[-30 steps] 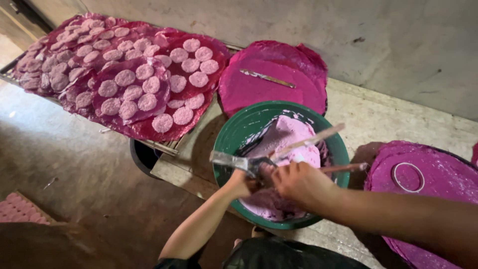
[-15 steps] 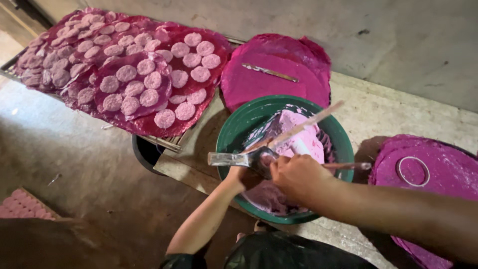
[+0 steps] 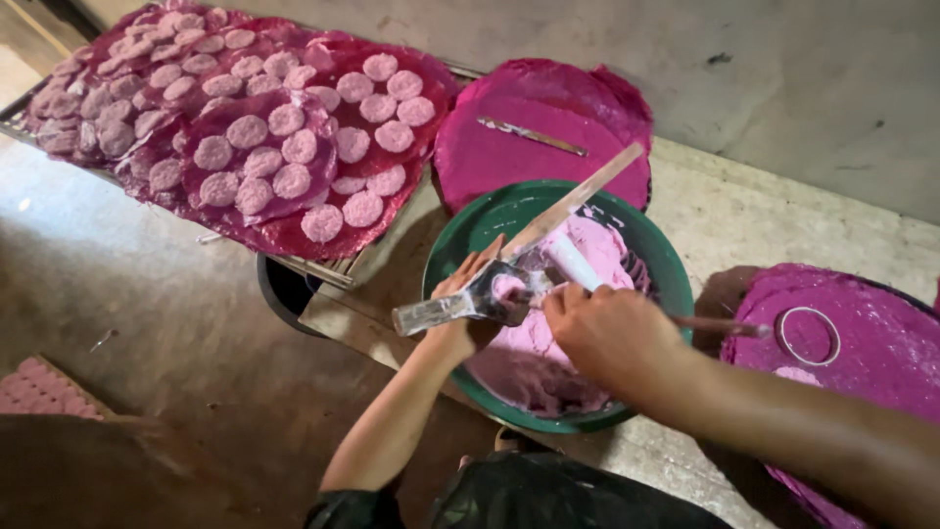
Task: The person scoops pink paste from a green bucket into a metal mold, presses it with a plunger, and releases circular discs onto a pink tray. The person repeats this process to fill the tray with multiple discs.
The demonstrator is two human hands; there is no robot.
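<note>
Your right hand (image 3: 612, 338) is low over the near side of the green basin (image 3: 666, 264), fingers clenched on a thin stick (image 3: 720, 325) that pokes out to the right over the rim. Beside it, your left hand (image 3: 470, 294) is curled around a scraper (image 3: 460, 306); its pale handle juts left past the basin edge, and its blade end, smeared with pink paste (image 3: 534, 343), meets your right fingers above the basin. Paste fills the basin's bottom, thickest toward you, with a white roll-shaped lump (image 3: 573, 263) lying in it just beyond your hands. A long flat wooden paddle (image 3: 578, 206) leans out of the basin, slanting up and to the right across the far rim.

The basin sits on a pale concrete surface (image 3: 744, 211). To your right, a round magenta mat (image 3: 871, 343) carries a metal ring (image 3: 808, 335), lying flat. Past the basin, another magenta mat (image 3: 543, 147) holds a thin metal strip (image 3: 534, 135). Further left, a wire rack (image 3: 313, 264) bears magenta sheets (image 3: 284, 230) covered in rows of pale pink round discs (image 3: 294, 147), close together, running to the far left corner. A dark bucket (image 3: 284, 294) stands under the rack's near edge, on the floor (image 3: 147, 313).
</note>
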